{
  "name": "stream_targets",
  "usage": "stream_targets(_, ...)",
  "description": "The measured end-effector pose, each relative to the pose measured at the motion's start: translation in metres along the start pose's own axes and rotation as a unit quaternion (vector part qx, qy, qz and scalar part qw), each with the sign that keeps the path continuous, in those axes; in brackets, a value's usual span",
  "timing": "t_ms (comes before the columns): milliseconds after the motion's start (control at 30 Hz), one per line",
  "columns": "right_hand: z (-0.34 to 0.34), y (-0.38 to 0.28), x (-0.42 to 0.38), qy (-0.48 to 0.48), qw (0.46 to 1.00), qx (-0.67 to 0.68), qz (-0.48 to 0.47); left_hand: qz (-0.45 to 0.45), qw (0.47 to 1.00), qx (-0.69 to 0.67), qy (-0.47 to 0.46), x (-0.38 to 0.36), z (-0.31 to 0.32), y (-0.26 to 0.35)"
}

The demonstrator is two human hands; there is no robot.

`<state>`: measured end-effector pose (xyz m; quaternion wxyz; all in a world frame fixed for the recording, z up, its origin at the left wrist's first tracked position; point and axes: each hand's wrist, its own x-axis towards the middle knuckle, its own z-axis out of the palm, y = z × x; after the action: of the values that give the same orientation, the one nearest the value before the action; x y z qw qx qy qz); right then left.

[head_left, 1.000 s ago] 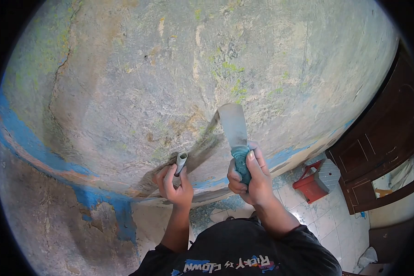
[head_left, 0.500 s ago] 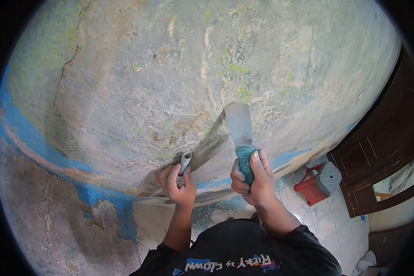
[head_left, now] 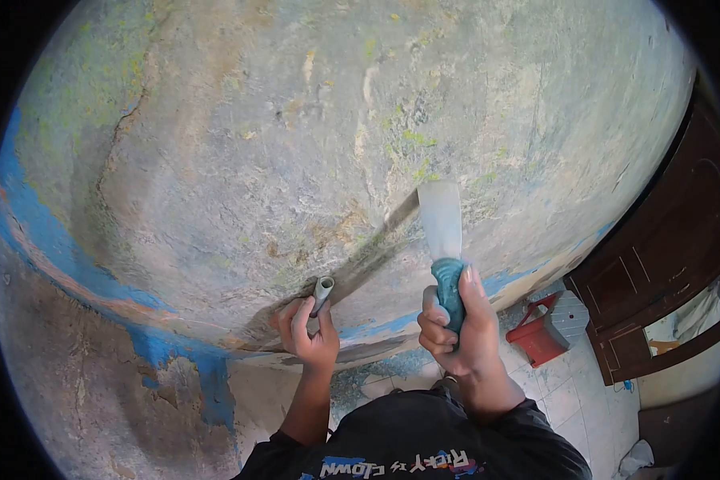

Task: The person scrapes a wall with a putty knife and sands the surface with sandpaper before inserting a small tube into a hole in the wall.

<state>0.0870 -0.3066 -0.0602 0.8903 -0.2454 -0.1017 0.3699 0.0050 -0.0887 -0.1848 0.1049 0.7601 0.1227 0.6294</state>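
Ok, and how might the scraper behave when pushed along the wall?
The scraper may flex slightly, as its blade looks thin and flat. It probably won't slip easily: the right hand wraps its ridged handle. The rough wall could make it catch.

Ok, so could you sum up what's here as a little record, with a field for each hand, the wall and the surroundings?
Left hand: grips a short hollow tube, open end up
Right hand: grips a teal-handled putty knife, blade up
Blade contact with wall: cannot be told
Wall: rough, patchy, with blue paint low down and yellow-green flecks
Clothing: black T-shirt with lettering
Surroundings: red-and-grey stool, tiled floor, dark brown cabinet
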Motion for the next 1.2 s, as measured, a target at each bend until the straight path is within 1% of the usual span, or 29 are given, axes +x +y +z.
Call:
stream_targets(67,0.006,-0.008,0.001,0.001,0.999,0.034,0.03,0.001,1.0,0.005,-0.003,-0.001,-0.003,0.003)
stream_targets(167,0.009,-0.008,0.004,-0.035,0.999,-0.004,-0.001,0.008,1.0,0.007,0.0,0.002,-0.001,0.004)
stream_targets(467,0.027,-0.006,0.001,0.024,0.997,-0.064,-0.043,0.01,1.0,0.01,0.001,0.002,-0.002,0.004)
stream_targets(633,0.023,-0.003,-0.001,0.012,0.997,-0.06,-0.043,-0.017,1.0,-0.01,0.0,-0.005,0.0,0.0)
stream_targets(833,0.02,0.002,-0.001,0.025,0.997,-0.066,-0.044,0.004,1.0,0.013,0.002,-0.001,0.0,0.002)
stream_targets(1033,0.022,0.003,-0.001,0.028,0.997,-0.061,-0.046,-0.019,0.999,-0.026,0.022,-0.008,0.005,-0.004)
stream_targets(1133,0.012,0.006,-0.001,0.023,0.997,-0.058,-0.046,0.006,1.0,-0.013,0.019,-0.007,0.004,-0.005)
stream_targets(1200,0.013,0.002,0.001,0.011,0.997,-0.062,-0.053,0.007,1.0,-0.01,0.02,-0.007,0.005,-0.008)
